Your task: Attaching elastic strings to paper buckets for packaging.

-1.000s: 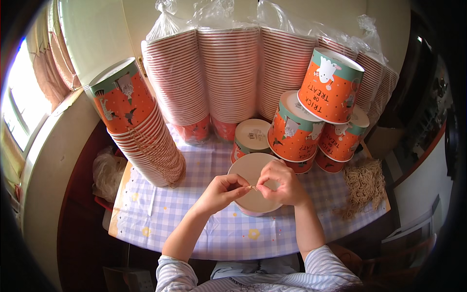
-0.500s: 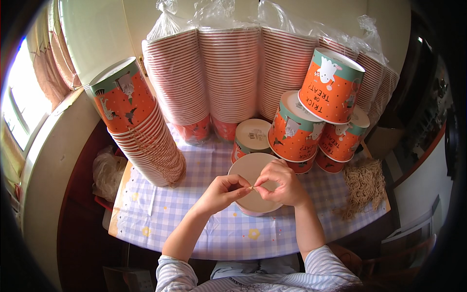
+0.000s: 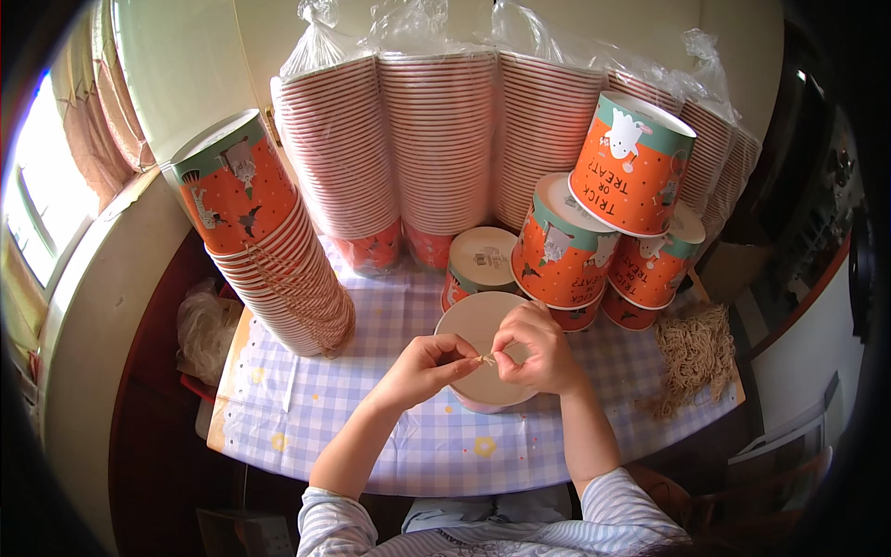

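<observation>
Between my fingertips is a short bit of tan string (image 3: 485,359), which looks knotted or twisted; its exact form is too small to make out. My left hand (image 3: 425,369) pinches one side with thumb and forefinger. From the other side my right hand (image 3: 538,349) pinches it too. Both hands are above a round paper bucket (image 3: 466,320) with a pale inside, standing at the middle of the table in front of me. Part of the bucket is hidden by my hands.
Upside-down orange and green paper buckets (image 3: 633,165) are piled at the right. A bundle of tan strings (image 3: 694,357) lies near the right edge. At the left leans a bucket stack (image 3: 278,269) with strings draped on it. Tall plastic-wrapped stacks (image 3: 436,139) stand behind on the checked tablecloth (image 3: 362,436).
My right fingertips have shifted slightly up and to the right, away from the left ones. More of the string now shows between them. Everything else stays put.
</observation>
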Action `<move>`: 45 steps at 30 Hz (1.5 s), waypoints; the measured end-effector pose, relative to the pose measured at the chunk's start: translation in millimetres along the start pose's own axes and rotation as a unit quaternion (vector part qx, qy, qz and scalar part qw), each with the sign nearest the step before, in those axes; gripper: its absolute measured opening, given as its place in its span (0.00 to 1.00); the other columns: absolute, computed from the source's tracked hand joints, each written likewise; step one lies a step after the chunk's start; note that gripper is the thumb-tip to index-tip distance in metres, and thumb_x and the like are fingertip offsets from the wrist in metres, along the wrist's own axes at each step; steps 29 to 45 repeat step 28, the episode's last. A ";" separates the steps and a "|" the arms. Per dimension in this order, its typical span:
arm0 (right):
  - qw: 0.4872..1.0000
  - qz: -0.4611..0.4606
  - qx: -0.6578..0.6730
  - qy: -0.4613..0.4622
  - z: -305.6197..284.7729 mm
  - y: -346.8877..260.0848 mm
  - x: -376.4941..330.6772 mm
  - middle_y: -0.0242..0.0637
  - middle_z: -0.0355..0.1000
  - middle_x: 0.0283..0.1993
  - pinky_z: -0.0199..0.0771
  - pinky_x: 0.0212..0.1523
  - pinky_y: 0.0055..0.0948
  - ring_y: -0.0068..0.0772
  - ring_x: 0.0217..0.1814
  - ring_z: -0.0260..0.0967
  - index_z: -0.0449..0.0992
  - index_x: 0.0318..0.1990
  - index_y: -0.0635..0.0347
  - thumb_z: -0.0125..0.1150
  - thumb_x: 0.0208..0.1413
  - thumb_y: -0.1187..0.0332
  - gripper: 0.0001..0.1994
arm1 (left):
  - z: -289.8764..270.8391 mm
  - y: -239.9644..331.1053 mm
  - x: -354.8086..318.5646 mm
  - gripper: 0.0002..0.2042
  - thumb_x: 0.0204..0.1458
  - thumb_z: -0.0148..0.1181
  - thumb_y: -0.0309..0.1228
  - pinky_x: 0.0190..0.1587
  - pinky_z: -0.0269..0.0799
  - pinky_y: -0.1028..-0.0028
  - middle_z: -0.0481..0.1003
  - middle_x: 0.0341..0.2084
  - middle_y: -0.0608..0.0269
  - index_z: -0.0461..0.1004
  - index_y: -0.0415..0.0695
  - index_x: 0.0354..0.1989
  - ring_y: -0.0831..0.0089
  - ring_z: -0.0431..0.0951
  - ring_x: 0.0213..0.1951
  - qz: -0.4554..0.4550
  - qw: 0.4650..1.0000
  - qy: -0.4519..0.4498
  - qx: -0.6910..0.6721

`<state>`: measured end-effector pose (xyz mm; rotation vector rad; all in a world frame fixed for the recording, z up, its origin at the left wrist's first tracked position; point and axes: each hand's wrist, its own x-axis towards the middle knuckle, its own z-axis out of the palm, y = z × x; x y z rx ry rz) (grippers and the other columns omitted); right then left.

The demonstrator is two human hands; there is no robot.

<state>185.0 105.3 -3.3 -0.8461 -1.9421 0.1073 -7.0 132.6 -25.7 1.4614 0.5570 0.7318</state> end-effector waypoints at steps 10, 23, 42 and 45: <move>1.000 -0.001 -0.010 0.008 -0.7 1.3 -1.5 0.26 0.64 0.24 0.59 0.42 0.31 0.29 0.31 0.63 0.68 0.20 0.54 0.60 0.30 0.77 0.08 | -0.2 0.1 -1.1 0.05 0.51 0.56 0.27 0.30 0.63 0.84 0.70 0.23 0.74 0.72 0.37 0.30 0.88 0.66 0.28 0.000 1.000 -0.003 -0.003; 0.999 0.002 0.003 -0.038 -1.4 0.8 -0.3 0.26 0.69 0.27 0.60 0.41 0.27 0.28 0.33 0.65 0.76 0.28 0.54 0.68 0.34 0.69 0.10 | -2.2 0.0 -0.8 0.05 0.51 0.56 0.26 0.33 0.66 0.83 0.72 0.25 0.70 0.72 0.36 0.30 0.85 0.68 0.30 -0.009 0.999 0.008 -0.041; 0.998 0.008 -0.004 -0.056 -0.7 3.7 -3.0 0.24 0.71 0.26 0.57 0.44 0.28 0.25 0.33 0.65 0.76 0.26 0.51 0.66 0.37 0.68 0.06 | -4.8 -3.7 -0.3 0.06 0.51 0.55 0.27 0.35 0.66 0.82 0.72 0.27 0.69 0.72 0.37 0.33 0.85 0.69 0.31 0.005 0.997 -0.005 -0.077; 0.998 0.008 -0.004 -0.056 -0.7 3.7 -3.0 0.24 0.71 0.26 0.57 0.44 0.28 0.25 0.33 0.65 0.76 0.26 0.51 0.66 0.37 0.68 0.06 | -4.8 -3.7 -0.3 0.06 0.51 0.55 0.27 0.35 0.66 0.82 0.72 0.27 0.69 0.72 0.37 0.33 0.85 0.69 0.31 0.005 0.997 -0.005 -0.077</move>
